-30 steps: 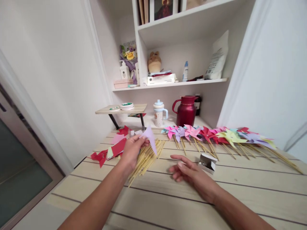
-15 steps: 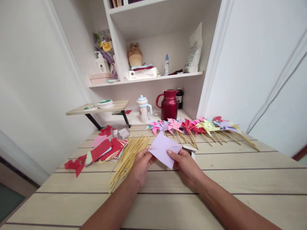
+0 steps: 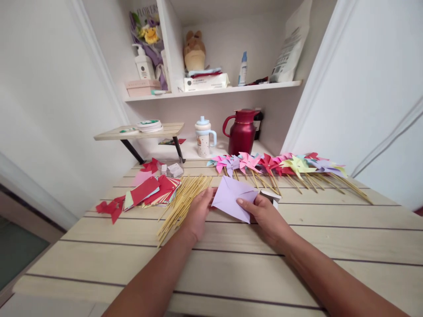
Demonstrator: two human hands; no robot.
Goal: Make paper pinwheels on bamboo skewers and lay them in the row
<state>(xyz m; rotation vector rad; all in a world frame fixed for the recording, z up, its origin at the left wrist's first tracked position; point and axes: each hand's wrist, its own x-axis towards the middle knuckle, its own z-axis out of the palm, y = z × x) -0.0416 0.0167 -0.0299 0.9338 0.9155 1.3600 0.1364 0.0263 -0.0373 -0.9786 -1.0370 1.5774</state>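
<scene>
A square sheet of lilac paper (image 3: 231,196) with slits running in from its corners is held up over the table. My right hand (image 3: 266,215) pinches its right side, thumb on top and fingers underneath. At the left edge of the sheet is my left hand (image 3: 200,211), its fingers stretched out and their tips partly hidden behind the paper; the thumb no longer presses on its face. Just left of that hand lies a loose pile of thin wooden sticks (image 3: 180,207). A small open box (image 3: 271,197) shows partly behind my right hand.
Several finished paper pinwheels (image 3: 269,164) on sticks lie along the back right. Stacked coloured sheets (image 3: 145,189) and red cut paper (image 3: 112,208) are at left. Behind stand a red thermos jug (image 3: 242,134), a sippy cup (image 3: 203,143) and a small raised stand (image 3: 172,129) with tape rolls.
My left thumb has come off the sheet's left corner and those fingers have straightened. My right hand keeps its pinch. The camera's view has tilted down and shifted slightly.
</scene>
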